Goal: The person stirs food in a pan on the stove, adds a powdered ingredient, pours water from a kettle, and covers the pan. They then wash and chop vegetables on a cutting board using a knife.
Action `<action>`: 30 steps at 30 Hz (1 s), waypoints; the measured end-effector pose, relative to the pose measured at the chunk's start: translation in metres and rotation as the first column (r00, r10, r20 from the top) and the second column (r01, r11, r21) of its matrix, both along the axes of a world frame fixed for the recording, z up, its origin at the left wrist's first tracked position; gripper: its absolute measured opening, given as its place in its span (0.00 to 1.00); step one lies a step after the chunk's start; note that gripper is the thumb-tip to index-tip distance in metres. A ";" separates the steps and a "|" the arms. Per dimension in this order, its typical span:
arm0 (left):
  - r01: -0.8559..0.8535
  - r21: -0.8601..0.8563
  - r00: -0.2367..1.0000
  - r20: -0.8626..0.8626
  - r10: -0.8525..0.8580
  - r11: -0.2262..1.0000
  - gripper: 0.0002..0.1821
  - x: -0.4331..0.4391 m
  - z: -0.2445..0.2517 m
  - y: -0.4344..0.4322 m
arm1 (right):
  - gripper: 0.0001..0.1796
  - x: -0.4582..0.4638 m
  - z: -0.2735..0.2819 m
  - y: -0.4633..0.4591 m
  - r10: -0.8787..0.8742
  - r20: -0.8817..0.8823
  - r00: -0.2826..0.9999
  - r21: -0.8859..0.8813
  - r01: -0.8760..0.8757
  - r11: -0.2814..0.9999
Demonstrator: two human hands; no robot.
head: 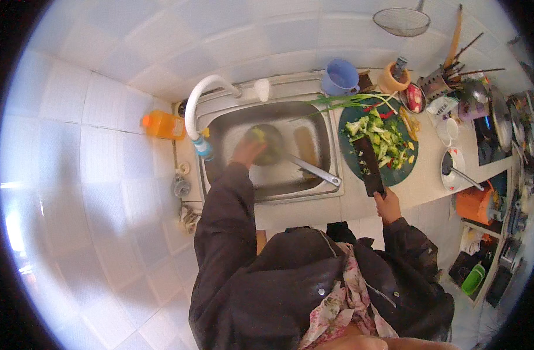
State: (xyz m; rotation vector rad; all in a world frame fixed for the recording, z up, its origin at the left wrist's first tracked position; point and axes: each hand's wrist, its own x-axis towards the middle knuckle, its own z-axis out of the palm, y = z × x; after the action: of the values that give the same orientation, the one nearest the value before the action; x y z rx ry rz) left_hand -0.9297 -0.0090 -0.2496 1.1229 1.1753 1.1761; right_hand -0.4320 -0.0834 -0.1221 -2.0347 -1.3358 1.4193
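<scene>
My left hand (248, 148) is blurred over the left side of a round strainer or pan (271, 146) in the steel sink (258, 181); whether it grips anything cannot be told. Something yellow-green shows beside its fingers. The vessel's metal handle (315, 170) reaches over the sink's right rim. My right hand (387, 204) is closed around the handle of a dark-bladed cleaver (369, 168). The cleaver's blade lies over the left part of a round green cutting board (354, 120), beside cut broccoli (385, 140). Green onions (350, 101), red chillies and ginger-like strips lie on the board.
A white faucet (192, 105) arches over the sink's left side, near an orange liquid bottle (164, 124). Behind the board stand a blue plastic mug (340, 78) and a mortar (393, 79). A bowl with a spoon (451, 170) sits at the counter's right edge, above open shelves.
</scene>
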 end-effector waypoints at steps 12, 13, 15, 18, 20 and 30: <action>-0.351 -0.201 0.869 -0.434 0.238 0.915 0.30 0.093 0.082 0.013 | 0.15 0.009 0.005 -0.008 0.015 -0.032 0.999 0.055 -0.014 0.998; -0.262 -0.184 0.873 -0.463 0.152 0.947 0.30 0.105 0.075 0.017 | 0.16 0.008 0.003 -0.007 0.058 0.031 0.998 0.133 -0.061 0.989; -0.068 -0.064 0.894 -0.446 0.032 0.996 0.30 0.128 0.060 0.027 | 0.18 0.011 0.003 -0.006 0.109 0.108 0.988 0.208 -0.130 0.970; 0.019 -0.034 0.888 -0.458 -0.032 0.999 0.30 0.173 0.035 0.024 | 0.18 0.011 0.002 -0.004 0.167 0.151 0.974 0.229 -0.199 0.953; 0.055 -0.028 0.831 -0.553 -0.061 0.998 0.30 0.205 0.025 0.031 | 0.17 0.010 0.003 0.000 0.220 0.199 0.955 0.267 -0.269 0.926; 0.143 -0.099 0.886 -0.431 -0.172 0.985 0.31 0.311 0.068 0.010 | 0.15 0.036 0.004 0.003 0.201 0.262 0.944 0.281 -0.274 0.920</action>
State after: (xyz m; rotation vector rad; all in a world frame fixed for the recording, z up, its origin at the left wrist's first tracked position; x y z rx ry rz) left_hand -0.6192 0.0010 -0.1812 1.4534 1.4184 0.7712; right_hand -0.3960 -0.0804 -0.1177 -1.9118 -1.8314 0.9946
